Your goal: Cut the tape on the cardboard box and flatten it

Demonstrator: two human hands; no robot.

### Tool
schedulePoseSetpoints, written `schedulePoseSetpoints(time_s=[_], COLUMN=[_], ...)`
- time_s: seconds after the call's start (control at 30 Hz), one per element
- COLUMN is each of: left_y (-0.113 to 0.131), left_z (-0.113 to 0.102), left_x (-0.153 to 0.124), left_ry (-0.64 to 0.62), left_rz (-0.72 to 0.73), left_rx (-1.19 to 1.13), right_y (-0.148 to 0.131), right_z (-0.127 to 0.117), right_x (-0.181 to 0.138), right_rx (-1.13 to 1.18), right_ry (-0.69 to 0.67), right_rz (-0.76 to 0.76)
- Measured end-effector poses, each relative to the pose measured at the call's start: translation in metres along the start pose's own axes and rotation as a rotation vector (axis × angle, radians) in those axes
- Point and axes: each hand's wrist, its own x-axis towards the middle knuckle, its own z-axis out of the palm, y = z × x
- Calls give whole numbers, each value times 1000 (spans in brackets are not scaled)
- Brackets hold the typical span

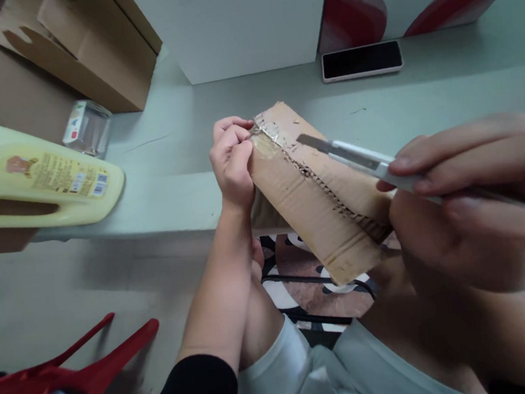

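While the left hand [231,163] pinched the box [318,198] mid-frame, the right hand [467,202] gripped a knife [355,154], ready to cut carefully along the tape [269,133].

— How are your hands set?

— My left hand [231,163] is curled into a loose fist, fingers folded in and thumb pressed against them in a pinch. Its wrist is straight, the forearm rising from the lower middle of the view, black sleeve at the elbow.

— And the other?

— My right hand [467,202] is close to the camera on the right, fingers [448,154] stretched leftward, closed in a grip with the thumb underneath.
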Motion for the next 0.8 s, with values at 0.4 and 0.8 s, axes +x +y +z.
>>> schedulePoseSetpoints(time_s=[0.4, 0.8], left_y=[2, 1], left_z=[0, 0], left_x=[-2, -3], left_ry=[-17, -24], left_rz=[15, 9], left_rx=[31, 25], right_y=[8, 7], right_z=[53, 56], right_x=[14, 12], right_rx=[-63, -56], right_ry=[76, 96], right_rz=[-227, -213])
